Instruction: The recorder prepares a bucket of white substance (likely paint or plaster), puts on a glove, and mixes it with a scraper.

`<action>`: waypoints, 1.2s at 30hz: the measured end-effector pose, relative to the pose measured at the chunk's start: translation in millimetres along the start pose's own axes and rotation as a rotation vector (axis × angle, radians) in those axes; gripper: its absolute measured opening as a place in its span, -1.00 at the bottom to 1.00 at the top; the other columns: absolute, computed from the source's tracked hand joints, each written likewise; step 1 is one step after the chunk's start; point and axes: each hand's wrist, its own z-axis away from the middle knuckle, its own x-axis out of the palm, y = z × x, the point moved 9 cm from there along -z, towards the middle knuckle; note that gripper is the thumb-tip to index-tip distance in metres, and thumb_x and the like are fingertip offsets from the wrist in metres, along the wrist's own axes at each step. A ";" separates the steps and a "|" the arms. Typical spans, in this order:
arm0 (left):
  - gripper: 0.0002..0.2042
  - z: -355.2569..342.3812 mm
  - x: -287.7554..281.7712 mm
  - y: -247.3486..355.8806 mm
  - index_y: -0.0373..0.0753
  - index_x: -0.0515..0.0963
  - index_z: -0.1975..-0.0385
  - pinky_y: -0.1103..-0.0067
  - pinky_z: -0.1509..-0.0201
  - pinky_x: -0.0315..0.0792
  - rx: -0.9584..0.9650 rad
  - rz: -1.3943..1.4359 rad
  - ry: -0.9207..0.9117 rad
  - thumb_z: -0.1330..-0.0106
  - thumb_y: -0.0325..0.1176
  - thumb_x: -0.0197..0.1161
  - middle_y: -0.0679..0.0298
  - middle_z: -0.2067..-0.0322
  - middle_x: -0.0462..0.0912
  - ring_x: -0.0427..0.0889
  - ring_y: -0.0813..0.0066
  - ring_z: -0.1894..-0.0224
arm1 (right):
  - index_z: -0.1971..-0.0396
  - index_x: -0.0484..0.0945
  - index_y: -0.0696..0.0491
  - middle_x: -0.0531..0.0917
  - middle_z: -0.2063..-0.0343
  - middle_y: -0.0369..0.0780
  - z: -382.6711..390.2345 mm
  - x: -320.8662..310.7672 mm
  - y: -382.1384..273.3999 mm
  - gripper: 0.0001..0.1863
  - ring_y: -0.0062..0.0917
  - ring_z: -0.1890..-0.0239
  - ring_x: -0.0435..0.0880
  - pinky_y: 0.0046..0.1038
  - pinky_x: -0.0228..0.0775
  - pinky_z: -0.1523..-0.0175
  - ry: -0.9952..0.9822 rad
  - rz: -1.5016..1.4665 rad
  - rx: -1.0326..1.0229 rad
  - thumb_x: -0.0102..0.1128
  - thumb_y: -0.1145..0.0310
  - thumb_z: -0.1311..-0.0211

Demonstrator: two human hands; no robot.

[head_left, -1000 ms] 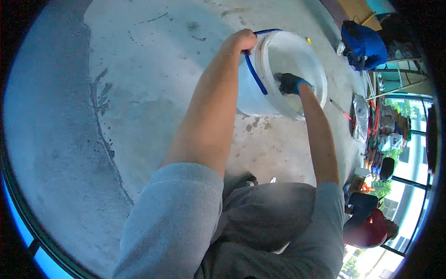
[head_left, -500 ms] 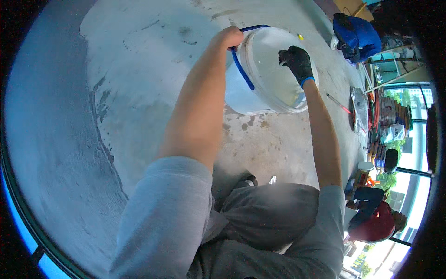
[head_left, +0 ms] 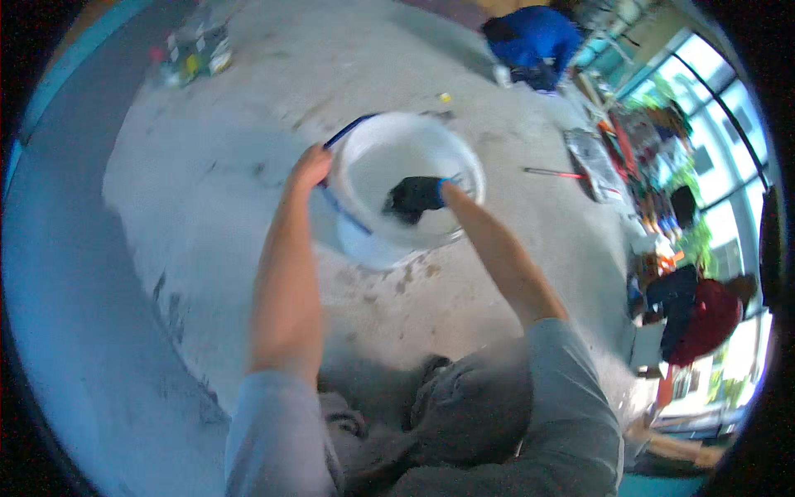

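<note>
A white bucket (head_left: 371, 255) stands on the floor before me, leaning a little, its round mouth facing up. My left hand (head_left: 313, 164) is closed around the blue handle (head_left: 349, 130) at the bucket's left side. Inside the mouth is my right hand (head_left: 416, 197), in a black glove with a blue cuff, near the inner wall. Its fingers look curled and point down; motion blurs them, and anything in them is hidden. Pale, whitish contents or lining show inside the bucket, too blurred to tell which.
Concrete floor (head_left: 224, 224) with stains surrounds the bucket. Bottles (head_left: 197, 56) stand far left. A person in blue (head_left: 534, 37) crouches at the far right; another in dark red (head_left: 704, 319) is at right. A red-handled tool (head_left: 555, 173) lies near a plastic bag (head_left: 592, 164).
My view has swung, so the bucket sits lower and further left. My right hand has moved across the bucket's mouth toward its near side. The left hand keeps hold of the handle.
</note>
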 end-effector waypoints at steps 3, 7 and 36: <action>-0.73 12.6 1.7 15.2 -0.41 0.44 0.31 0.36 0.50 0.41 -0.218 0.212 -0.048 -0.23 -0.31 -0.10 0.08 0.53 0.53 0.54 0.21 0.63 | 0.23 0.55 0.16 0.62 0.48 -0.16 22.5 -14.7 -32.8 -0.71 -0.40 0.58 0.59 -0.33 0.53 0.51 0.195 -0.502 0.066 0.18 0.37 0.00; -0.72 7.9 4.3 5.6 -0.38 0.41 0.26 0.40 0.55 0.38 -0.291 0.241 -0.113 -0.27 -0.27 -0.12 0.17 0.58 0.50 0.49 0.34 0.67 | 0.37 0.58 0.08 0.59 0.53 -0.22 50.4 -53.6 -72.5 -0.83 -0.46 0.59 0.57 -0.39 0.45 0.69 0.620 -0.195 0.186 0.03 0.40 -0.08; -0.74 8.1 5.0 15.3 -0.33 0.42 0.20 0.45 0.52 0.45 -0.306 0.283 -0.101 -0.26 -0.32 -0.12 0.08 0.50 0.60 0.61 0.32 0.59 | 0.45 0.49 0.17 0.57 0.59 -0.11 91.3 -38.5 -109.2 -0.68 -0.39 0.66 0.58 -0.39 0.44 0.49 0.937 0.211 0.195 0.04 0.17 -0.21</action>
